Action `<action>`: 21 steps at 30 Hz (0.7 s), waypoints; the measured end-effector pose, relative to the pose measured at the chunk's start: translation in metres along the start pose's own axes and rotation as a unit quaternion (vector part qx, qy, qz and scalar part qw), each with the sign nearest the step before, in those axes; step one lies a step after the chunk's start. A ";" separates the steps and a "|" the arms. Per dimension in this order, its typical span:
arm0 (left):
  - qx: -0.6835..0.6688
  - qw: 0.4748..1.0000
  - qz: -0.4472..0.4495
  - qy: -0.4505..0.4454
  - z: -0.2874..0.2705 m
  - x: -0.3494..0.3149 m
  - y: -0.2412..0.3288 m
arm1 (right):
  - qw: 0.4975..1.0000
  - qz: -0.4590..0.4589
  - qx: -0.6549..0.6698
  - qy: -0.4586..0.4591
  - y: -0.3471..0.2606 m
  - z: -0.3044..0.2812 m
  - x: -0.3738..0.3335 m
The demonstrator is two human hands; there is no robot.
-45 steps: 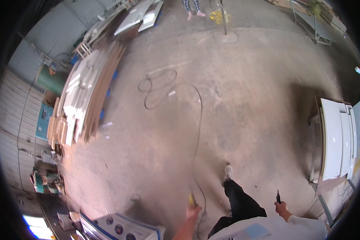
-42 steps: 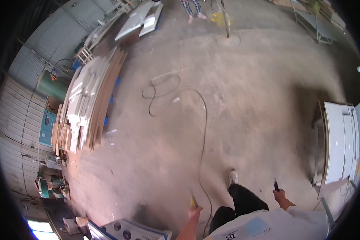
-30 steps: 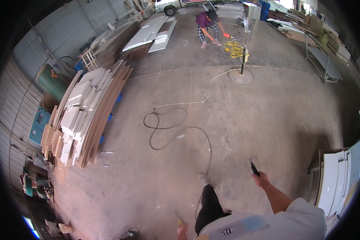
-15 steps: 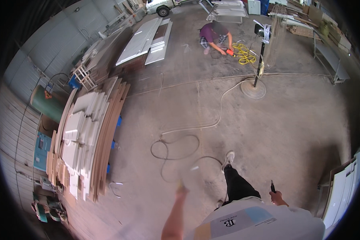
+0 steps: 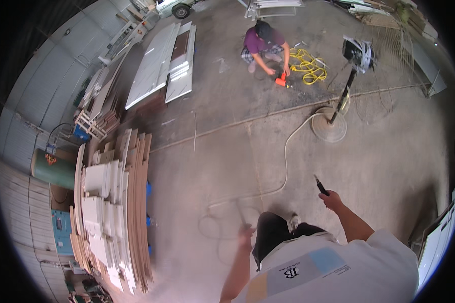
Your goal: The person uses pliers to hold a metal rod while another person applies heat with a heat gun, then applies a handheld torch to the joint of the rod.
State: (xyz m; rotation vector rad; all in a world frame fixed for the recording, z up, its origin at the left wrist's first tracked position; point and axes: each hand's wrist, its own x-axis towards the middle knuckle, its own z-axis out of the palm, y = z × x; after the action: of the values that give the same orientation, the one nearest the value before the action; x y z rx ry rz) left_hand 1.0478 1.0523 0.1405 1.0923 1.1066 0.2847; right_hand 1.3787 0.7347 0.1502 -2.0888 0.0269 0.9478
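Note:
My right hand (image 5: 331, 200) is closed round a slim tool with a black handle (image 5: 322, 187) and a narrow metal tip, pointing up and ahead; its exact kind is unclear. My left hand (image 5: 245, 235) hangs low beside my dark trouser leg, smeared by motion. From its fingers a blurred greyish strip (image 5: 241, 214) sticks out, too smeared to name. Underneath that hand, a thin hose (image 5: 268, 193) lies in loops on the concrete floor.
A person (image 5: 262, 43) squats ahead, hands by an orange power tool (image 5: 281, 80) and a coiled yellow cable (image 5: 308, 68). A stand with a round base (image 5: 329, 124) is ahead right. Stacked boards (image 5: 106, 202) line the left; white panels (image 5: 154, 65) lie beyond.
I have moved forward, with the floor stand and stacked boards now nearer. My right hand has risen and reaches farther out with its tool. My left hand has swung slightly right.

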 end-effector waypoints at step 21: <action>0.329 0.919 0.043 -0.212 0.153 0.349 0.234 | 0.954 0.154 -0.258 0.004 -0.310 0.011 0.226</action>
State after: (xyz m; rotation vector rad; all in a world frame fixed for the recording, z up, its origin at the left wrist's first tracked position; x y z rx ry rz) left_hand 1.4110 1.3132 0.1351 1.7061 0.7680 -0.2806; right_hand 1.6351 1.0136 0.2116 -2.6221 0.1234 1.2335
